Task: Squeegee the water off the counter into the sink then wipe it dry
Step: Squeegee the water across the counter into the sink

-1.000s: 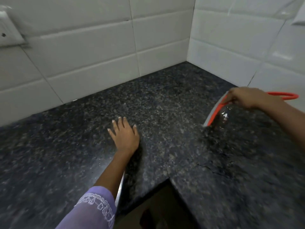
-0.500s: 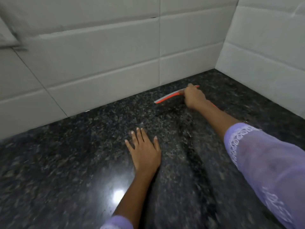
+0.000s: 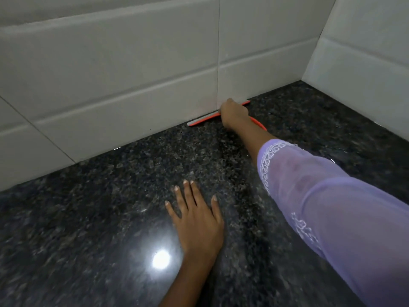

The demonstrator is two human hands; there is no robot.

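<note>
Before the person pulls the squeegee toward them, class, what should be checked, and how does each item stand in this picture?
1. Blade placed at the start of the stroke: ok. The squeegee lies along the foot of the tiled wall.
2. Firm hold on the tool: ok. The right hand grips it at the middle.
3. Other hand out of the stroke path: not ok. The left hand rests flat on the counter, roughly in front of the blade.
4. Blade edge pressed onto the stone: cannot tell, the contact is too small to see.
5. Sink direction known: cannot tell, no sink shows in the picture.
</note>
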